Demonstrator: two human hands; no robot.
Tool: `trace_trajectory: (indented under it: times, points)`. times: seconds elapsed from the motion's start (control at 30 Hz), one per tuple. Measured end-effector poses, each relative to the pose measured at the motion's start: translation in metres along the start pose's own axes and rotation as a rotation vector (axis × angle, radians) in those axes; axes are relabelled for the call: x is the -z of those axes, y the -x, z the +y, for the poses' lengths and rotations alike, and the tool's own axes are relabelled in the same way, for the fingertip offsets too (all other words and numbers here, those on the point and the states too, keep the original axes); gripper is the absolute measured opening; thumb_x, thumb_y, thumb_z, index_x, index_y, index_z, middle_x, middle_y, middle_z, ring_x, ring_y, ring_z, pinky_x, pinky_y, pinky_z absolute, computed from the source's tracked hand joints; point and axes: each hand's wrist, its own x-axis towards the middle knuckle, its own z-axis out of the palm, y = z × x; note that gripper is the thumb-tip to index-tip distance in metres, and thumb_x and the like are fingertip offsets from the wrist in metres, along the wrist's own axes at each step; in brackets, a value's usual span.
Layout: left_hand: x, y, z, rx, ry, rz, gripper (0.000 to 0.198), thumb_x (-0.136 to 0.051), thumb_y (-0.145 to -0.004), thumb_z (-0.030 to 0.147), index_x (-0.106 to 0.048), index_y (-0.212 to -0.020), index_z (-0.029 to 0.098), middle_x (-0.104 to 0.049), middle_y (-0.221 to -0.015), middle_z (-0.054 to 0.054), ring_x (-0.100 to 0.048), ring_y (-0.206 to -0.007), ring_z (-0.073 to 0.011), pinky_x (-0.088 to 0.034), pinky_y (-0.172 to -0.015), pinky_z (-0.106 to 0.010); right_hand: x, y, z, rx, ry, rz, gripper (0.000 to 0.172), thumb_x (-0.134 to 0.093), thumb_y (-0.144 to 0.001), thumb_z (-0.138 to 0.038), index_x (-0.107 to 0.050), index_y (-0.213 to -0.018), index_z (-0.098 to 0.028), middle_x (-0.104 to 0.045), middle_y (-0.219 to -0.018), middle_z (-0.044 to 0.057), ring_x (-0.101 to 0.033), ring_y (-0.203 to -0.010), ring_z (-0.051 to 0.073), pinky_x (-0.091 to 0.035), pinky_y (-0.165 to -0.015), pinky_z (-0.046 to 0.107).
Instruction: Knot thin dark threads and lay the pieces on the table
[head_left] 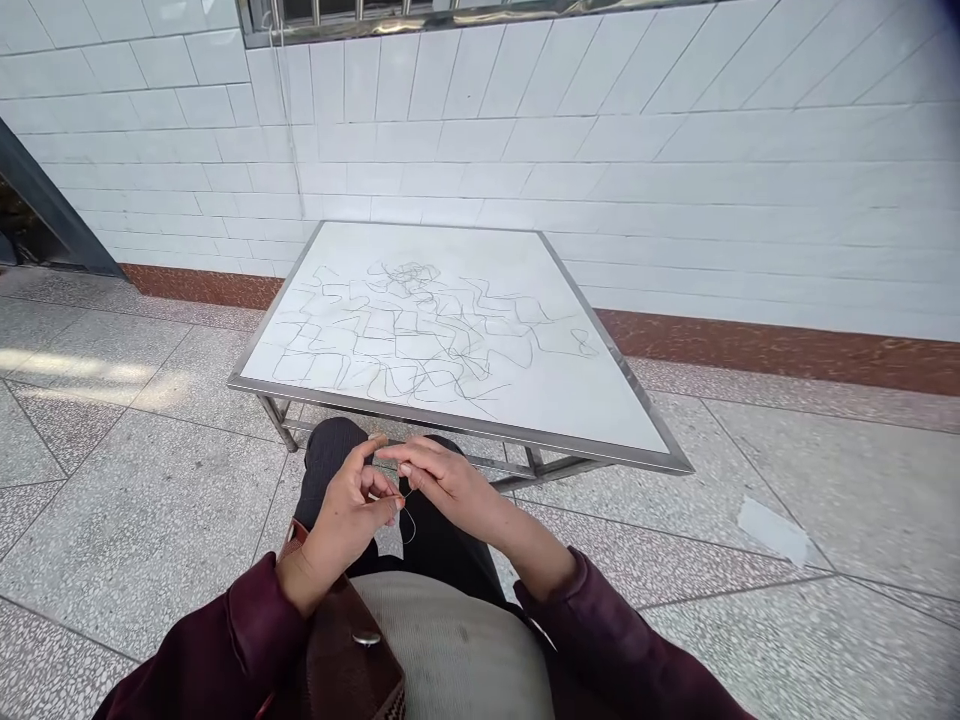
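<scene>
Close together above my lap, both hands work on one thin wire (413, 527); it could also be stiff thread. My left hand (352, 505) pinches it between thumb and fingertips, with the index finger raised. Just to the right, my right hand (446, 480) has its thumb and fingers bent together on the same strand, its index finger pointing left. A small loop of the strand curves down below the fingertips. Many similar bent thin wires (397, 335) lie spread over the white tabletop (592, 400) ahead, with a denser tangle (411, 275) towards the back.
The low table has a metal rim (450, 412) and metal legs (277, 422). Behind it stands a white tiled wall (465, 180) with a barred window above. A brown bag (352, 650) rests at my lap. A pale patch (776, 532) shows on the speckled floor at right.
</scene>
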Motion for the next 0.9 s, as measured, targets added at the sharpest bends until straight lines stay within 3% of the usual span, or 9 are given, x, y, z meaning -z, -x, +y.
trace_trajectory:
  times: [0.27,0.47,0.77,0.9]
  points:
    - [-0.0029,-0.0006,-0.0019,0.013,-0.032,-0.059,0.071,-0.072,-0.071,0.016,-0.044,-0.137,0.016,-0.059,-0.068,0.004,-0.053,-0.059,-0.0117,-0.048,-0.055,-0.025,0.0013,0.0024,0.0014,0.071,0.037,0.009,0.026,-0.044,-0.097,-0.022,-0.069,-0.104,-0.026,-0.06,-0.096,0.005,-0.059,-0.079,0.018,-0.051,-0.077,0.033]
    - [-0.0055,-0.0002,-0.0008,0.024,-0.017,-0.08,0.068,-0.074,-0.072,0.018,-0.047,-0.135,0.017,-0.057,-0.068,0.005,-0.053,-0.061,-0.0113,-0.05,-0.057,-0.025,-0.0011,0.0025,0.0019,0.164,0.121,0.018,0.03,-0.04,-0.093,-0.007,-0.066,-0.089,-0.022,-0.056,-0.091,0.005,-0.059,-0.084,0.015,-0.051,-0.072,0.026]
    - [-0.0085,0.0001,-0.0038,-0.016,0.035,-0.081,0.061,-0.074,-0.073,0.017,-0.051,-0.129,0.018,-0.057,-0.068,0.004,-0.056,-0.067,-0.0133,-0.052,-0.059,-0.025,0.0017,0.0038,0.0006,0.26,0.257,0.02,0.021,-0.049,-0.088,-0.009,-0.064,-0.096,-0.021,-0.061,-0.1,0.006,-0.059,-0.093,0.016,-0.049,-0.071,0.024]
    - [-0.0102,-0.0001,-0.0044,-0.025,0.069,-0.073,0.058,-0.074,-0.072,0.016,-0.053,-0.126,0.019,-0.056,-0.067,0.005,-0.057,-0.066,-0.0128,-0.052,-0.06,-0.025,0.0037,0.0029,-0.0031,0.266,0.278,-0.018,0.02,-0.05,-0.089,-0.007,-0.064,-0.089,-0.021,-0.062,-0.1,0.005,-0.059,-0.093,0.016,-0.048,-0.072,0.024]
